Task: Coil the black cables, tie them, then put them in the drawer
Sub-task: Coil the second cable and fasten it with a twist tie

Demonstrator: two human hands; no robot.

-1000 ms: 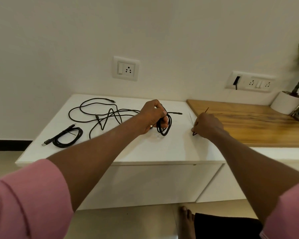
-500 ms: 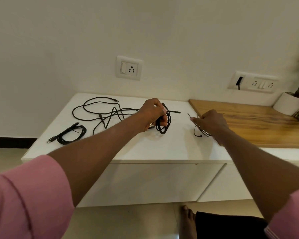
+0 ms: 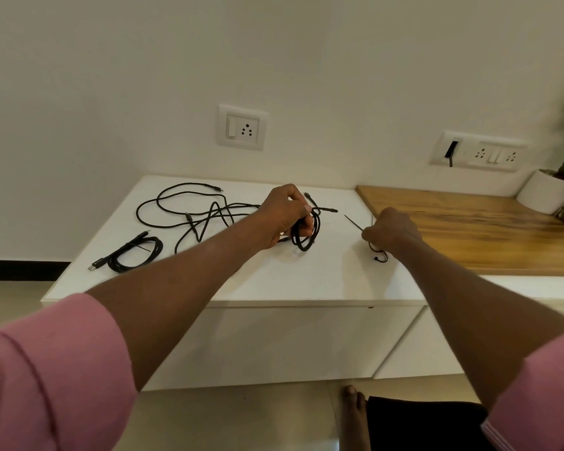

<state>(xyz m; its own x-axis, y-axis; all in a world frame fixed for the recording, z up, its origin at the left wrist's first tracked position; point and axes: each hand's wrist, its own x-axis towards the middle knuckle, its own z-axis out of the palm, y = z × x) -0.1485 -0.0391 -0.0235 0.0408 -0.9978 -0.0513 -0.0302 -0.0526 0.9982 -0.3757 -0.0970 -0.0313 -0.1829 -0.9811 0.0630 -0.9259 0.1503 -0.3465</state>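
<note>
My left hand [image 3: 284,213] grips a coiled black cable [image 3: 306,234] just above the white cabinet top [image 3: 274,278]; one plug end sticks out to the right. My right hand [image 3: 392,230] pinches thin black ties [image 3: 379,255], one tip pointing up-left and a loop hanging below the fist. A loose, uncoiled black cable [image 3: 189,209] sprawls over the back left of the top. A second coiled black cable [image 3: 134,253] with a USB plug lies near the left edge. The drawer front [image 3: 290,343] below the top is closed.
A wooden counter [image 3: 469,229] adjoins the white top on the right, with a white plant pot [image 3: 547,192] at its far end. Wall sockets [image 3: 241,126] sit above the top. My bare foot [image 3: 354,415] stands on the floor below.
My right hand has lifted the thin ties off the top and drawn them slightly toward me. My left hand keeps its hold on the coil in about the same place.
</note>
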